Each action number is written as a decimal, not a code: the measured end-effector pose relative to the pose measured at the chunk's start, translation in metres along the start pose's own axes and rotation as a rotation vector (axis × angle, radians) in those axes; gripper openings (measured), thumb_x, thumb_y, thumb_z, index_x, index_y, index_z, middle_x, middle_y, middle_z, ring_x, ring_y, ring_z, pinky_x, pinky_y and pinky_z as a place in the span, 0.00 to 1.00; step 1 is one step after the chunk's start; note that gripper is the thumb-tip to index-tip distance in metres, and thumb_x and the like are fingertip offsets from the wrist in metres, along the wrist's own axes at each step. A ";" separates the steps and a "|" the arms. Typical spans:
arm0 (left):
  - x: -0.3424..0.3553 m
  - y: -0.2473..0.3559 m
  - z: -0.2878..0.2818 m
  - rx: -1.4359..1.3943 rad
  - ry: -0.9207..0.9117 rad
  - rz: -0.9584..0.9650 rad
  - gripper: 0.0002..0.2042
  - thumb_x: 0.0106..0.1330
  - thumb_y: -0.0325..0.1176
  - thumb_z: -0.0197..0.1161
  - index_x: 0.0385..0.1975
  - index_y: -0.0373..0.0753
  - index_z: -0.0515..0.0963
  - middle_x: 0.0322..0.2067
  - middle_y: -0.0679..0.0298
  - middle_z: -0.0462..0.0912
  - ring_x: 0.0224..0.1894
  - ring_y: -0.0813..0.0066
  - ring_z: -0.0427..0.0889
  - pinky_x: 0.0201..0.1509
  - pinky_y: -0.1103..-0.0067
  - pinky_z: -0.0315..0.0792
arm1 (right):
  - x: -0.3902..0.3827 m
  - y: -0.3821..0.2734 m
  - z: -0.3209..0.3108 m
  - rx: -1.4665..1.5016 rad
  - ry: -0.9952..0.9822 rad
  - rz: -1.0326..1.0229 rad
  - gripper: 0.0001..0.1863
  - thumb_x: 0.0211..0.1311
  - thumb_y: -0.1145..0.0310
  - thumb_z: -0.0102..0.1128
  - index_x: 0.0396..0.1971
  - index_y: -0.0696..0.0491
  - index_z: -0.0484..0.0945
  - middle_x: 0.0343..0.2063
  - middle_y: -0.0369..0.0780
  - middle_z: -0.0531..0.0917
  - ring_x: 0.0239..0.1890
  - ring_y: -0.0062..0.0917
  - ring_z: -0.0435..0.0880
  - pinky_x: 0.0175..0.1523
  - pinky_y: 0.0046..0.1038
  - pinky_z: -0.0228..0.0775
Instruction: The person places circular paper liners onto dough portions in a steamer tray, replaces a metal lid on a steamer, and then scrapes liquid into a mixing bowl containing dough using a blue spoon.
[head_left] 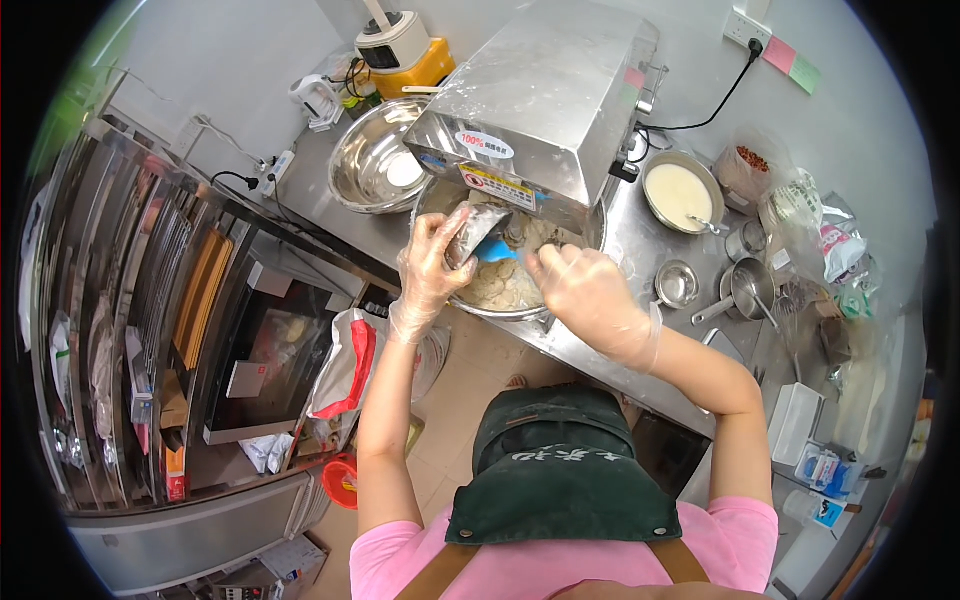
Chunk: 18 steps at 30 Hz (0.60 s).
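Two gloved hands, the left hand (432,262) and the right hand (583,290), are seen over one dough-filled bowl (500,290). One empty steel bowl (375,160), one pan of pale batter (682,192), one small steel cup (677,284), one saucepan (748,288), one blue scraper (497,251) and one steel machine (540,110) are counted on one desk (640,240).

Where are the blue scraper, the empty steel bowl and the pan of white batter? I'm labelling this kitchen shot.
Blue scraper (497,251), head view, its blade.
Empty steel bowl (352,172), head view, inner wall.
Pan of white batter (676,193), head view, batter surface.
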<state>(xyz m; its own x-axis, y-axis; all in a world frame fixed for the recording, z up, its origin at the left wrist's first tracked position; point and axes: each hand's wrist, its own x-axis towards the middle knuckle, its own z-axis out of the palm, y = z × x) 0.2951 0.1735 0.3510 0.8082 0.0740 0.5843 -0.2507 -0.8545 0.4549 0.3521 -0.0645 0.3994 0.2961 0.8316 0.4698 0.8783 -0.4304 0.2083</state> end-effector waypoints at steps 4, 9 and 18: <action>-0.005 -0.003 -0.002 0.009 0.030 -0.032 0.34 0.40 0.20 0.66 0.56 0.44 0.73 0.40 0.60 0.71 0.32 0.69 0.74 0.35 0.76 0.72 | -0.013 0.001 -0.004 0.056 -0.106 -0.016 0.11 0.50 0.71 0.57 0.35 0.54 0.79 0.23 0.35 0.70 0.25 0.22 0.76 0.27 0.25 0.70; -0.004 -0.003 -0.001 -0.047 0.028 -0.044 0.33 0.41 0.22 0.65 0.56 0.43 0.73 0.41 0.60 0.71 0.33 0.68 0.74 0.36 0.76 0.72 | -0.001 0.006 -0.010 0.127 0.025 0.011 0.15 0.47 0.70 0.57 0.38 0.50 0.80 0.23 0.33 0.70 0.24 0.22 0.76 0.26 0.24 0.69; -0.005 -0.005 -0.001 -0.049 0.060 -0.005 0.32 0.44 0.26 0.65 0.56 0.42 0.73 0.41 0.59 0.71 0.32 0.69 0.73 0.38 0.76 0.72 | -0.003 0.015 -0.003 0.116 0.025 -0.030 0.18 0.43 0.70 0.58 0.39 0.47 0.81 0.23 0.32 0.69 0.24 0.20 0.74 0.25 0.23 0.69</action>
<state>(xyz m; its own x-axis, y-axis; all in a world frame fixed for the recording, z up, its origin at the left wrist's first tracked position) 0.2918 0.1779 0.3472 0.7764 0.1101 0.6205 -0.2736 -0.8281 0.4892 0.3636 -0.0750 0.4036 0.2611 0.8336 0.4867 0.9246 -0.3609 0.1220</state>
